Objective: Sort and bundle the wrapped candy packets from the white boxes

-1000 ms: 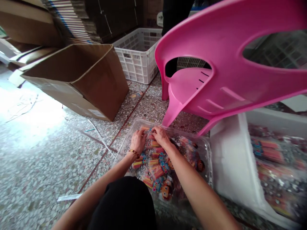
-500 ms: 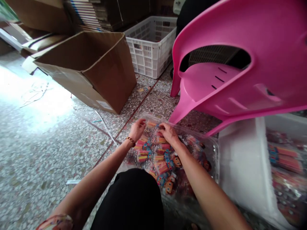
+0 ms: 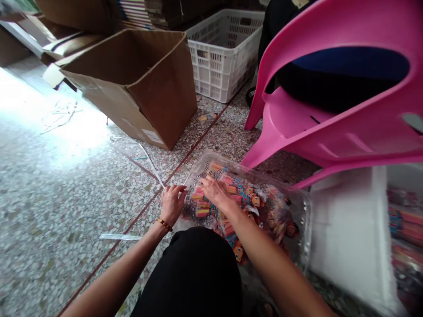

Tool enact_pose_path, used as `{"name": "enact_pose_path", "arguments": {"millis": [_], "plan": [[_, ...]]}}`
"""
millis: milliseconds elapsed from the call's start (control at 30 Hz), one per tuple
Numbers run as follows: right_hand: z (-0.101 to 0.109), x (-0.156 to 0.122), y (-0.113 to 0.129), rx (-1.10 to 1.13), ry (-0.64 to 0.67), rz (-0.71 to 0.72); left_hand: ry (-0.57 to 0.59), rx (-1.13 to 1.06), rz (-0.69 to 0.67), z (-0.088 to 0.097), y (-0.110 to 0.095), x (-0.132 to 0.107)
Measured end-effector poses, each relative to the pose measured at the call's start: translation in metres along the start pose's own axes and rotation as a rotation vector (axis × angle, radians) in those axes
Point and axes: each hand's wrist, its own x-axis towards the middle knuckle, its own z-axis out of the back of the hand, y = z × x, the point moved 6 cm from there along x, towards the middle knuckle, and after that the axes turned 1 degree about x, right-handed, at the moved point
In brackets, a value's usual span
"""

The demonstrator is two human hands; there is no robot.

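Observation:
A clear plastic bin (image 3: 210,154) on the floor before my knee holds several packaged items with pink-and-yellow strips and cartoon-figure heads (image 3: 256,200). My left hand (image 3: 171,204) is at the bin's left rim, its fingers curled over the edge. Over the packages at the left side of the bin is my right hand (image 3: 214,190), fingers bent and drawn together. Its fingertips touch or pinch something there, but what lies in them is too small to make out.
An open cardboard box (image 3: 165,105) and a white plastic crate (image 3: 211,72) stand ahead. A pink chair (image 3: 287,127), with a person in dark clothes on it, overhangs the bin's far right. A white foam box (image 3: 350,229) adjoins the bin. Strips (image 3: 119,237) lie on the floor.
My left hand has moved left and down from above the packages to the bin's rim. My right hand has shifted left across the packages. The view has tilted slightly.

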Motion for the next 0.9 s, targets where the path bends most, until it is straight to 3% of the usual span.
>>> {"name": "enact_pose_path", "arguments": {"millis": [100,233,400,567,733,900], "plan": [[-0.003,0.004,-0.003,-0.008,0.011,-0.011,0.063,0.077,-0.011,-0.004,-0.012,0.012],[0.001,0.004,-0.003,0.055,-0.074,-0.001,0.099,0.095,-0.051,-0.008,-0.022,0.021],[0.005,0.006,-0.003,0.141,-0.084,0.024,0.116,-0.101,0.041,-0.006,-0.023,0.026],[0.01,0.011,-0.016,0.349,-0.075,-0.052,0.129,-0.291,0.089,-0.001,-0.023,0.033],[0.006,0.011,-0.023,0.473,-0.055,-0.086,0.213,-0.28,0.037,-0.005,-0.029,0.034],[0.003,0.01,-0.024,0.546,-0.061,-0.086,0.235,-0.198,0.089,-0.013,-0.034,0.037]]}}
